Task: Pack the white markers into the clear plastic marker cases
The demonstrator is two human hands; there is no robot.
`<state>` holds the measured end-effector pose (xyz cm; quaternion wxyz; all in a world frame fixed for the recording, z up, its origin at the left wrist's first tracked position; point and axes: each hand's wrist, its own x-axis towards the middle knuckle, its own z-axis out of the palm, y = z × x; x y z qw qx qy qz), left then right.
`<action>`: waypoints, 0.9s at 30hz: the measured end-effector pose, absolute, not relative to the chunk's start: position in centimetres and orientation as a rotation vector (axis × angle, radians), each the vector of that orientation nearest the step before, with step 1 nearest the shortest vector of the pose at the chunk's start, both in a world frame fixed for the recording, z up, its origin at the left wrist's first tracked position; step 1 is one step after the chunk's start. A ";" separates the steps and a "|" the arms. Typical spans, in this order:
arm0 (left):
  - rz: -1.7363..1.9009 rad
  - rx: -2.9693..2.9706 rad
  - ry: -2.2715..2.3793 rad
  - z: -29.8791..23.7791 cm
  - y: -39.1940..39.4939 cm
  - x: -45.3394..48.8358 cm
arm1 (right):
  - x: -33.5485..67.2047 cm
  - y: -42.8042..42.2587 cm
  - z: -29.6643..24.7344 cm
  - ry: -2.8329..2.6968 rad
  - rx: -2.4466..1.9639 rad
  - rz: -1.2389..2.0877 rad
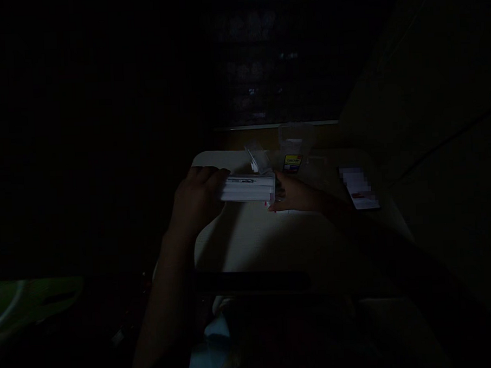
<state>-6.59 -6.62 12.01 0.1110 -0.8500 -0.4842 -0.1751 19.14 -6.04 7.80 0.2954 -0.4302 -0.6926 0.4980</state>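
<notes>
The scene is very dark. A long, pale rectangular box (248, 192) lies sideways between my hands above the table, its sides looking partly clear. On its upper face is a thin dark mark or pen-like shape, too dim to make out. My left hand (200, 194) grips the left end, fingers over the top. Around the right end, my right hand (297, 194) has thumb and fingers closed, partly in shadow. Small red marks show beneath that end. Just behind the box is a small clear packet (259, 157), tilted, with something white in it.
A clear plastic tub (295, 134) with a yellow and dark label (293, 163) stands at the table's back. To the right lies a phone (357, 187) with its screen lit. The pale table (248, 241) has rounded corners; walls rise behind it and at right.
</notes>
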 end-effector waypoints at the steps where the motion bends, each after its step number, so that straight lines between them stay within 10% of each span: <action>1: -0.475 -2.495 -1.419 12.3 -6.9 -6.4 | 18.9 -6.2 7.3 -1.827 -1.204 1.284; 17: -0.329 -2.492 -1.464 13.3 -7.9 -6.9 | 18.3 -7.1 7.3 -2.032 -1.425 0.970; 27: -0.544 -2.611 -1.488 10.4 -6.4 -7.4 | 18.5 -7.6 9.6 -2.498 -1.658 0.139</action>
